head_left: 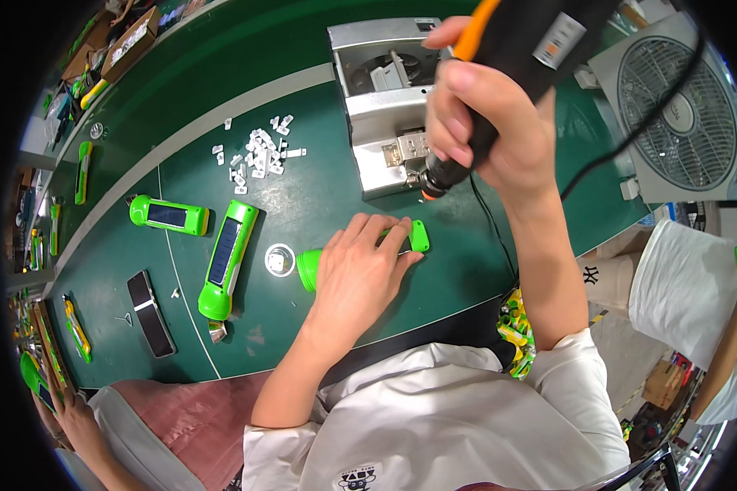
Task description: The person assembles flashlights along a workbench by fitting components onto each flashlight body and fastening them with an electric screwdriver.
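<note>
My left hand [354, 274] is closed over a green flashlight [307, 269] lying on the green table, its wide head sticking out to the left and its other end to the right. My right hand [495, 123] grips a black and orange electric screwdriver [540, 53], raised above the table. Its tip points down and left, in front of a silver screw feeder [389, 106] and above the flashlight, apart from it. Left of the flashlight's head is a clear round lens piece [280, 260]. Two more green flashlights with dark solar panels, one upright in view [228, 260] and one sideways [169, 215], lie farther left.
Small white plastic parts [262, 153] are heaped behind the flashlights. A phone [151, 313] and a green-yellow cutter-like tool [77, 329] lie left. A box fan [675, 110] stands right; the screwdriver's cable [630, 135] hangs before it. Other people are at both sides.
</note>
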Tool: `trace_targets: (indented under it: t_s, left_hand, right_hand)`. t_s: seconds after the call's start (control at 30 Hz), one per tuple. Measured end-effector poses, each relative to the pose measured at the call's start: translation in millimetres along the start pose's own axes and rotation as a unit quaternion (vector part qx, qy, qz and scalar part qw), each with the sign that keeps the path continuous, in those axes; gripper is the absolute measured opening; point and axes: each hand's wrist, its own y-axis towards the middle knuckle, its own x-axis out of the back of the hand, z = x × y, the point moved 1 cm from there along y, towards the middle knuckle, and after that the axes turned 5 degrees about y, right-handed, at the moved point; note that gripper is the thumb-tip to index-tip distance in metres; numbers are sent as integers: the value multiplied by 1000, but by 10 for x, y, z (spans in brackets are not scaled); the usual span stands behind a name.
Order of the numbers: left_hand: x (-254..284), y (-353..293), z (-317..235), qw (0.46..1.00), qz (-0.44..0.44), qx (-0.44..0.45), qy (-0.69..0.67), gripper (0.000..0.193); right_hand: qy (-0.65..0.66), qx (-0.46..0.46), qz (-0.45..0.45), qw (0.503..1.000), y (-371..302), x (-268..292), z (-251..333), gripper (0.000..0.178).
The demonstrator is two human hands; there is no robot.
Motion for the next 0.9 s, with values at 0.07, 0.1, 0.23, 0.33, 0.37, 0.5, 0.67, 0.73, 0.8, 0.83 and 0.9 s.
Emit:
trace_targets:
  t_s: [0.07, 0.1, 0.23, 0.33, 0.37, 0.5, 0.67, 0.73, 0.8, 0.83, 0.9]
  left_hand:
    - [13, -2, 4, 1000, 4, 3, -1, 35]
    - [14, -3, 3, 1000, 1, 3, -3, 35]
    - [13, 1, 10, 1000, 5, 8, -3, 34]
    - [19, 0, 6, 999, 39, 28, -2, 35]
    - [21, 7, 3, 999, 41, 27, -2, 35]
    - [20, 21, 2, 999, 43, 28, -2, 35]
    - [13, 27, 12, 1000, 11, 9, 4, 35]
    - [8, 26, 18, 1000, 14, 9, 5, 36]
    - [26, 29, 3, 1000, 12, 8, 7, 36]
    - [27, 33, -1, 1000, 10, 6, 6, 37]
    - [17, 27, 12, 1000, 11, 4, 6, 37]
  right_hand:
    - [48, 4, 14, 999, -102, 53, -41, 38]
    - [50, 13, 17, 999, -157, 58, -43, 38]
    - [55, 15, 15, 998, -280, 76, -105, 33]
    - [21, 9, 3, 1000, -306, 70, -136, 30]
    - [-20, 4, 4, 1000, -307, 70, -130, 30]
    - [-21, 9, 16, 1000, -329, 100, -172, 29]
    - [-22, 5, 6, 1000, -348, 86, -212, 28]
    - [-23, 8, 5, 1000, -355, 79, -229, 28]
    - [-23, 11, 5, 1000, -357, 75, -247, 28]
    - [-27, 12, 10, 1000, -357, 82, -253, 28]
    - [-31, 12, 15, 999, -356, 88, -271, 27]
